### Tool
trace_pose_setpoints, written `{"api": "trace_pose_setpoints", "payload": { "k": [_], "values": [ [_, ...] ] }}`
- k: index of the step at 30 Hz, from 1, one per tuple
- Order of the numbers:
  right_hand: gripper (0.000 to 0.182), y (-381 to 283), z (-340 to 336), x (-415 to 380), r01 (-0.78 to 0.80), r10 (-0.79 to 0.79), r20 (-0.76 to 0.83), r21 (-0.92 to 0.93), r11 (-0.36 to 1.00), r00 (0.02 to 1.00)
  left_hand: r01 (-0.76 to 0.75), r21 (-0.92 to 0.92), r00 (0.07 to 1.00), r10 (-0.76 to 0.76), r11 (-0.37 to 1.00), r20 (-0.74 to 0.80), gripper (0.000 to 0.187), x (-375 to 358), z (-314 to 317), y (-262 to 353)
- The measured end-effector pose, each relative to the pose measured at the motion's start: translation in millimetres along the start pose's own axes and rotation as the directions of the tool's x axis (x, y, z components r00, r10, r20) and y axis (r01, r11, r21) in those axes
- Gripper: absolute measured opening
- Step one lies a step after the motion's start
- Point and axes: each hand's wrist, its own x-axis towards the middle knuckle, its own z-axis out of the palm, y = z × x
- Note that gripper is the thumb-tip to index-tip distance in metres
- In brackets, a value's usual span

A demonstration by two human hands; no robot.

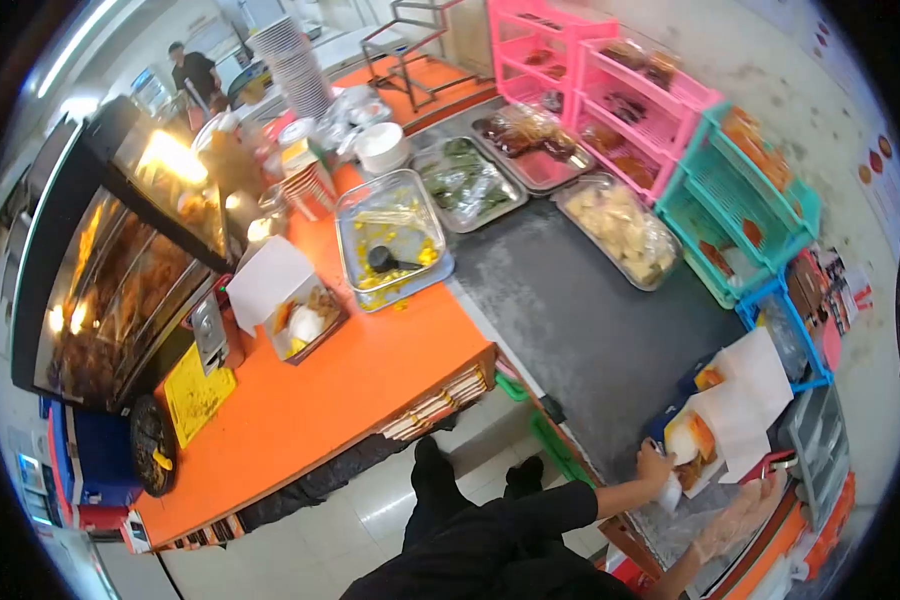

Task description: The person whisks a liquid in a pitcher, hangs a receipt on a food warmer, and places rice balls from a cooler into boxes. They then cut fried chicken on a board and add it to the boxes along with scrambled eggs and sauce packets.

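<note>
My left hand [654,468] has its fingers closed on the near edge of an open takeaway box [708,474]. White rice [684,444] and brown and orange food fill that box, and its white lid [732,428] stands folded back. Just behind it is a second open box [705,377] with food in it. My right hand [738,518], in a clear plastic glove, reaches to the right of the boxes. Its fingertips are at a red tool with a metal end [772,465], which looks like a stapler.
Another open rice box [312,322] sits on the orange counter [390,345], beside a tray of yellow food [390,225]. Covered metal trays [618,230] line the dark worktop's back. Pink [635,110] and green racks [735,215] stand along the wall; a lit glass warmer [120,270] is left.
</note>
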Motion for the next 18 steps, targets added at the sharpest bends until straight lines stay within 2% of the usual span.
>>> {"api": "trace_pose_setpoints", "payload": {
  "k": [1, 2, 3, 4, 5, 6, 7, 8, 9, 10, 11, 12, 13, 14, 15, 16, 17, 18],
  "values": [
    [0.042, -27.0, 6.2, -12.1, 0.057, -0.057, -0.001, 0.014, 0.998, 0.998, -0.001, -0.015, 1.0, 0.001, 1.0, -0.006, 0.074, -8.9, -15.7, 14.3],
    [0.042, -52.1, 17.4, -28.2, 0.07, -0.07, 0.004, 0.018, 0.997, 0.998, -0.076, 0.1, 0.997, 0.078, 0.992, -0.015, 0.078, -29.2, -39.6, 34.9],
    [0.042, -77.4, 35.4, -45.5, 0.281, -0.28, 0.026, -0.038, 0.959, 0.96, -0.152, 0.218, 0.987, 0.159, 0.964, -0.015, 0.083, -42.6, -68.4, 50.4],
    [0.04, -111.3, 52.6, -64.2, 0.333, -0.335, 0.115, 0.034, 0.942, 0.935, -0.393, 0.198, 0.903, 0.417, 0.898, -0.098, 0.083, -36.5, -97.7, 41.8],
    [0.039, -145.2, 69.6, -82.8, 0.37, -0.386, 0.202, 0.114, 0.922, 0.9, -0.606, 0.205, 0.747, 0.638, 0.769, -0.185, 0.083, -28.2, -128.7, 29.5],
    [0.037, -183.8, 86.2, -101.7, 0.214, -0.313, 0.364, 0.287, 0.934, 0.878, -0.605, 0.01, 0.78, 0.595, 0.796, -0.192, 0.08, -43.8, -193.4, 60.6],
    [0.029, -214.6, 107.6, -117.8, 0.234, -0.402, 0.529, 0.356, 0.905, 0.747, -0.583, -0.186, 0.811, 0.554, 0.791, -0.186, 0.078, -62.8, -263.5, 94.9],
    [0.024, -244.0, 134.1, -142.9, 0.144, -0.432, 0.67, 0.441, 0.886, 0.604, -0.619, 0.088, 0.694, 0.596, 0.781, -0.405, 0.069, -30.0, -306.8, 59.5],
    [0.023, -266.9, 170.3, -171.4, 0.179, -0.608, 0.644, 0.604, 0.777, 0.465, -0.588, 0.178, 0.601, 0.573, 0.789, -0.557, 0.066, -30.0, -365.1, 54.2],
    [0.027, -290.0, 202.9, -195.0, 0.138, -0.702, 0.683, 0.69, 0.711, 0.201, -0.526, 0.253, 0.486, 0.531, 0.812, -0.695, 0.064, -30.1, -423.7, 49.2],
    [0.032, -309.3, 237.9, -229.4, 0.212, -0.692, 0.717, 0.665, 0.716, 0.089, -0.447, 0.296, 0.358, 0.472, 0.844, -0.806, 0.061, -30.4, -482.5, 44.6],
    [0.034, -333.5, 273.7, -261.8, 0.229, -0.754, 0.641, 0.72, 0.655, 0.143, -0.319, 0.268, 0.307, 0.366, 0.909, -0.879, 0.066, -39.7, -540.8, 53.1],
    [0.035, -359.4, 298.2, -284.2, 0.344, -0.693, 0.704, 0.62, 0.705, 0.152, -0.261, 0.262, 0.221, 0.322, 0.929, -0.921, 0.063, -51.2, -588.4, 69.5],
    [0.035, -382.4, 319.4, -298.3, 0.452, -0.627, 0.759, 0.504, 0.736, 0.174, -0.32, 0.265, 0.211, 0.341, 0.91, -0.916, 0.063, -46.0, -631.0, 68.0],
    [0.035, -401.7, 338.8, -302.9, 0.45, -0.627, 0.758, 0.503, 0.738, 0.182, -0.378, 0.267, 0.199, 0.36, 0.886, -0.911, 0.063, -38.2, -666.4, 65.8],
    [0.043, -418.2, 356.9, -305.8, 0.473, -0.471, 0.882, 0.412, 0.779, 0.007, -0.381, 0.272, 0.202, 0.367, 0.884, -0.908, 0.063, -38.3, -696.1, 72.3],
    [0.051, -424.9, 371.0, -311.0, 0.511, -0.275, 0.948, 0.319, 0.798, -0.162, -0.257, 0.126, 0.585, 0.258, 0.958, -0.769, 0.065, -37.5, -721.0, 79.9],
    [0.051, -420.8, 386.8, -319.5, 0.51, -0.273, 0.949, 0.314, 0.801, -0.156, -0.075, 0.037, 0.861, 0.084, 0.996, -0.502, 0.068, -36.2, -736.0, 86.0]
  ]
}}
